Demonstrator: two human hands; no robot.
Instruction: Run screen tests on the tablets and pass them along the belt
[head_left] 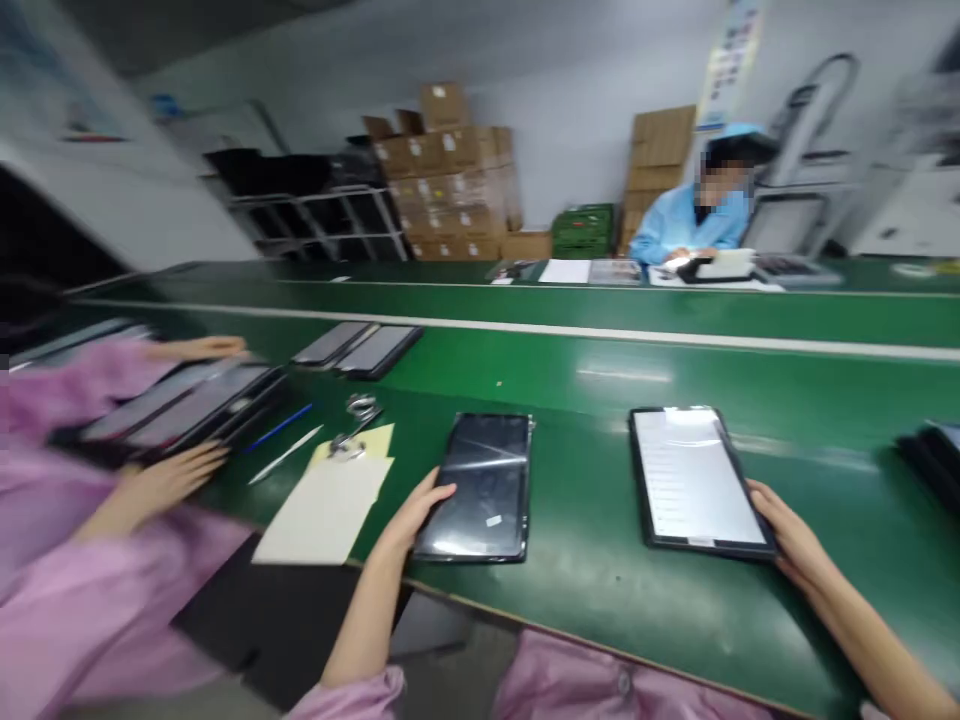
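Note:
My left hand [415,515] grips the left edge of a tablet with a dark screen [484,490], its thumb over the front and the other fingers hidden beneath. A small white label shows on that screen. On the right, my right hand [787,530] holds the right edge of a second tablet [697,475], whose screen is white with faint lines of text. Its fingers are partly hidden behind the device. Both tablets are at the green bench [577,560], apart from each other.
Left of me lie a paper pad [322,510], a white pen [285,455], a blue pen [280,427] and two tablets [379,350]. A co-worker in pink [75,600] handles more tablets at far left. Dark devices [934,460] sit at the right edge. Across the bench sits a person in blue [682,220].

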